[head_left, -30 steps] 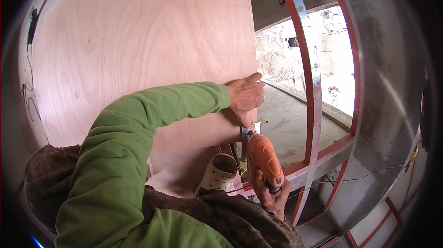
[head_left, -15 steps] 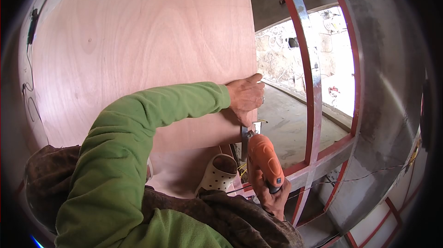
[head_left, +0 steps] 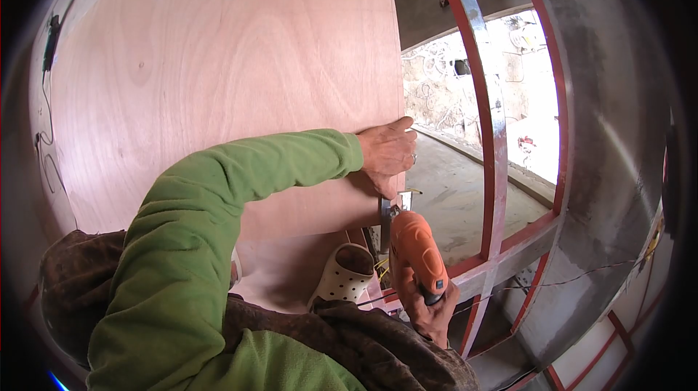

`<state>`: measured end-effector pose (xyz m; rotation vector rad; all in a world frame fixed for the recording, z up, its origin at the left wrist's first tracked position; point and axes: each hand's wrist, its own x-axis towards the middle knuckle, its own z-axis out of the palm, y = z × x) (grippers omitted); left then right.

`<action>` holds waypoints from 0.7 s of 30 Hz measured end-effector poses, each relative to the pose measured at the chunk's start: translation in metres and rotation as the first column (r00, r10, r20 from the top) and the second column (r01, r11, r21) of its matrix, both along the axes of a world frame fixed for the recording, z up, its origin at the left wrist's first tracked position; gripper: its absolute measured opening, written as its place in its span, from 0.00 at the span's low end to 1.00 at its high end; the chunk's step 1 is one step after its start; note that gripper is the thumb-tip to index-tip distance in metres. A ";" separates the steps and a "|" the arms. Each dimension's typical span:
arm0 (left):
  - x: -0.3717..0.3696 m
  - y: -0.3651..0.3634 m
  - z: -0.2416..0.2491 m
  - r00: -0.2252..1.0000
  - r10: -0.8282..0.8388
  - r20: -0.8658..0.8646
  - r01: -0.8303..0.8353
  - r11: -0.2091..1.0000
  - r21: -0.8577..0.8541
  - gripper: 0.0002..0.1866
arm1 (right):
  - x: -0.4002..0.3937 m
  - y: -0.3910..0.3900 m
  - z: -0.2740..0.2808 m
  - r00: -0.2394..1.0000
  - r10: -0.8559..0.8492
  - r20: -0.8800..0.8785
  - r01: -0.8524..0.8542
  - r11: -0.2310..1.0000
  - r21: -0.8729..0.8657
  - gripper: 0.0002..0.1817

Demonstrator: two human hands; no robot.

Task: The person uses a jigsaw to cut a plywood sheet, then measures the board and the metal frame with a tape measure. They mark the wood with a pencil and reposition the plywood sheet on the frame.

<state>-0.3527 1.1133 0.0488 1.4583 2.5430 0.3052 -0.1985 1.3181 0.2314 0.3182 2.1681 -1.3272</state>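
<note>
A large plywood panel (head_left: pixel 240 64) with pinkish grain fills the left and middle of the head view. My left hand (head_left: pixel 387 157), in a green sleeve, is closed over its right edge near the lower corner, and a ring shows on one finger. My right hand (head_left: pixel 430 311) grips an orange power drill (head_left: pixel 416 242) by the handle. The drill's front end points at a small metal plate (head_left: pixel 386 211) at the panel's lower right corner. Whether the bit touches the plate is too small to tell.
Red-edged metal framing (head_left: pixel 488 122) rises right of the panel, with a bright opening behind it. A white clog (head_left: pixel 343 273) on my foot stands below the panel. Thin wire (head_left: pixel 560 281) crosses the lower right. A cable (head_left: pixel 48 111) hangs at far left.
</note>
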 end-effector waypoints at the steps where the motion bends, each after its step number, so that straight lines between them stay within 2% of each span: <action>1: 0.000 0.000 0.000 1.000 -0.003 0.011 0.003 1.000 0.003 0.37 | -0.001 -0.001 0.000 1.000 0.012 -0.003 -0.012 1.000 -0.001 0.09; 3: 0.000 0.000 -0.003 1.000 -0.005 0.022 0.005 1.000 0.006 0.37 | -0.002 0.000 0.000 1.000 0.024 -0.006 -0.024 1.000 -0.002 0.09; 5: 0.002 0.000 -0.010 1.000 0.010 -0.011 -0.009 0.996 0.089 0.36 | -0.001 0.002 -0.001 1.000 0.023 0.006 -0.023 1.000 -0.020 0.09; 9: 0.002 -0.001 -0.009 0.999 0.014 -0.038 -0.011 0.997 0.081 0.36 | -0.003 -0.005 0.002 1.000 -0.013 -0.012 0.013 1.000 0.004 0.10; 12: 0.000 0.000 -0.007 1.000 0.002 0.012 -0.003 0.997 0.077 0.36 | -0.004 -0.005 0.003 0.999 -0.006 0.040 0.005 0.999 0.031 0.11; 18: -0.001 0.000 -0.005 1.000 -0.013 -0.015 0.013 0.999 0.046 0.35 | -0.002 -0.007 0.002 0.999 -0.021 -0.042 0.021 1.000 0.016 0.11; 20: -0.003 0.002 -0.003 0.995 -0.022 0.100 0.022 1.000 0.002 0.42 | -0.001 -0.005 0.000 0.994 0.009 -0.110 -0.006 1.000 0.023 0.11; 21: -0.004 0.003 -0.002 0.995 -0.028 0.093 0.027 1.000 0.006 0.42 | -0.002 -0.008 0.002 0.993 0.004 -0.117 -0.001 1.000 0.027 0.11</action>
